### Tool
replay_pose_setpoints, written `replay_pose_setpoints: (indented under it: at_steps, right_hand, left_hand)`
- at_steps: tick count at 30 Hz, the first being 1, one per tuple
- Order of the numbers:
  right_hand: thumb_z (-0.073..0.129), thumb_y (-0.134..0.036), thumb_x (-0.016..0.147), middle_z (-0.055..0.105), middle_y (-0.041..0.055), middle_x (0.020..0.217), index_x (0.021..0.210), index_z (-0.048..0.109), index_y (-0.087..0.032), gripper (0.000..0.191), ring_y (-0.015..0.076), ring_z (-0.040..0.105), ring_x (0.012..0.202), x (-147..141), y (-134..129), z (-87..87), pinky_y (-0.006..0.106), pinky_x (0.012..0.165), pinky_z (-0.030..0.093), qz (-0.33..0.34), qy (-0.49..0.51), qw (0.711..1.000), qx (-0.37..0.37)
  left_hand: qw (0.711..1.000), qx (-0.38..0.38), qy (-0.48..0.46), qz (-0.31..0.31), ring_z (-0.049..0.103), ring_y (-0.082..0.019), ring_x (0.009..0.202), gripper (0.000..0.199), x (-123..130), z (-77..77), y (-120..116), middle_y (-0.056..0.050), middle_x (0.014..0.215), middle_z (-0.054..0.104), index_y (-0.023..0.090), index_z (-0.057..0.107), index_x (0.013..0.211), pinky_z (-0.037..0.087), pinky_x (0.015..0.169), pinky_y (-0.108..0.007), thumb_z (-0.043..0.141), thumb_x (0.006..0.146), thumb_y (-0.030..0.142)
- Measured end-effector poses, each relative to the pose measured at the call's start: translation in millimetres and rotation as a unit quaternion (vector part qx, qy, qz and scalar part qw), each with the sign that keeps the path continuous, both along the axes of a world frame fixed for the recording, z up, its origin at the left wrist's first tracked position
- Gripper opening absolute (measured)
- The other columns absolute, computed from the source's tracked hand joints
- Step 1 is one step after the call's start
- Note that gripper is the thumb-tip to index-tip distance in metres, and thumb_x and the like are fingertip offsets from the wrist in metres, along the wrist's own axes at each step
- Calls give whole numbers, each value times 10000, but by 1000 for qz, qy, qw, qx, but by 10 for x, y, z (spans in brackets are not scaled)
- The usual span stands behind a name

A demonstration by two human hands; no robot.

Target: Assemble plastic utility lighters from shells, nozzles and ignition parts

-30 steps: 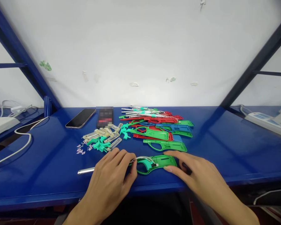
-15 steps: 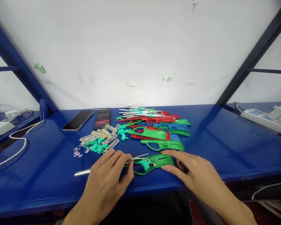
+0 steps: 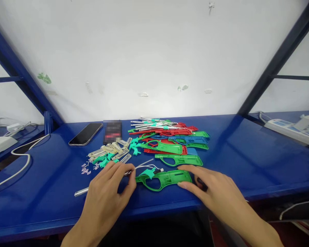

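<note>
Near the tabletop's (image 3: 234,161) front edge, the left hand (image 3: 109,187) grips a metal tube (image 3: 81,192) between thumb and fingers, its free end pointing left. The right hand's (image 3: 216,192) thumb and fingers clasp the wide end of a green shell (image 3: 179,177). A teal plastic part (image 3: 147,173) overlaps the shell's far rim. Beyond lie clear tubes (image 3: 113,148), heaped coloured shells (image 3: 171,148) and, toward the back-left corner, a phone (image 3: 86,134).

Bare table (image 3: 237,154) between shells (image 3: 189,160) and power strip (image 3: 289,132), room to pass! Beyond the left hand (image 3: 108,188), tubes (image 3: 115,147) and triggers (image 3: 106,160) block; far left, a cable (image 3: 29,160) crosses.
</note>
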State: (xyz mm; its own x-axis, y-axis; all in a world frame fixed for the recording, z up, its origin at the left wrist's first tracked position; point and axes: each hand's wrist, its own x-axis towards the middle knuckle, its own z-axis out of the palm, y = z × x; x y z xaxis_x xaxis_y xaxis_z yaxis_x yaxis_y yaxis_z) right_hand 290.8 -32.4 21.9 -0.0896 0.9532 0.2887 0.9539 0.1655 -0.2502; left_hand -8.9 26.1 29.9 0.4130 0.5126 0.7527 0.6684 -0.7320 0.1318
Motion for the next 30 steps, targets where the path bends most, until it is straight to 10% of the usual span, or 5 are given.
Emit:
replay_pose_setpoints:
  at_steps: [9,17,30]
  right_hand:
    - [560,-743,1029,606,-104,594,1352,700,-323,548,148,652,451,-25,-34,7,262,468,481,24,44,994,101]
    - [429,-478,1174,807,-42,956,1321,693,-342,332,134,777,619,-646,-66,267,296,502,452,152,-1,961,231]
    - [265,-512,1198,861,-27,820,1179,749,-266,543,156,779,523,-928,274,101,343,431,334,90,-16,955,281]
  left_hand:
    - [999,-4,-41,28,663,-148,798,94,-18,-10,2,42,893,721,239,628,1043,506,769,-268,573,1068,167]
    - [998,-22,-51,8,691,-141,767,96,3,-8,-44,53,901,740,251,632,1049,535,743,-264,574,1069,177]
    - [997,-27,-69,16,692,-158,732,131,15,10,-77,54,855,754,263,650,1005,553,697,-275,564,1051,175]
